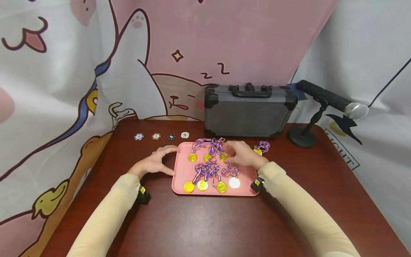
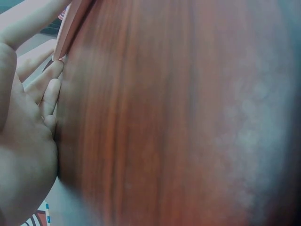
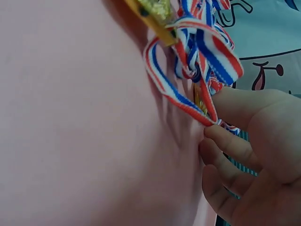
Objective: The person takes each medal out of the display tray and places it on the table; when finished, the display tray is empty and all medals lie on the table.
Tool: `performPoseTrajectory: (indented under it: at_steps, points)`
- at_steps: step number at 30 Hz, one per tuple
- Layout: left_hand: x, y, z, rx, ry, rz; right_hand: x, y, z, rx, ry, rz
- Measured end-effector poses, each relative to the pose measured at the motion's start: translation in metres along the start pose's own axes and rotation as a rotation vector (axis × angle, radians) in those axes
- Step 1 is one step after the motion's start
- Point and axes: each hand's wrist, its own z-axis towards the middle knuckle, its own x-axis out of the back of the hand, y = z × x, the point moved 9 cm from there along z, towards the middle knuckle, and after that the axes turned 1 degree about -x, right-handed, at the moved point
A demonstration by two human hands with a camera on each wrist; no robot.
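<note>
A pink tray (image 1: 181,171) bears several gold medals (image 1: 221,186) and one pale, shiny medal (image 1: 234,182), all with bunched red, white and blue ribbons (image 1: 205,169). At the tray's left rim, my left hand (image 1: 153,162) has its thumb and fingers spread, their tips at the edge. My right hand (image 1: 239,152) reaches over the back right of the tray. Its thumb and forefinger pinch a gold medal (image 1: 223,157) by the ribbon end; the right wrist view shows the striped ribbon (image 3: 181,101) at the fingertips. Another gold medal (image 1: 258,151) lies just past that hand.
Behind the tray stands a grey hard case (image 1: 247,116). A microphone (image 1: 334,100) on a black stand (image 1: 302,137) is at the back right. Several poker chips (image 1: 156,136) line the back left. Printed cloth (image 1: 244,43) hangs around the brown table (image 1: 205,225).
</note>
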Motion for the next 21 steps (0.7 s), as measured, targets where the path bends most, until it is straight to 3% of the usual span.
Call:
performPoseTrajectory:
  at_steps: [7,16,21]
  points:
    - [0.000,0.001,0.000,-0.001,0.003,-0.015,0.000,0.000,0.000,0.006,-0.007,-0.022]
    - [0.000,0.001,0.000,0.006,-0.004,0.017,0.005,0.004,-0.012,0.004,-0.006,0.038]
    - [-0.001,0.002,-0.001,-0.004,-0.002,0.007,0.010,0.007,-0.019,0.031,0.023,-0.006]
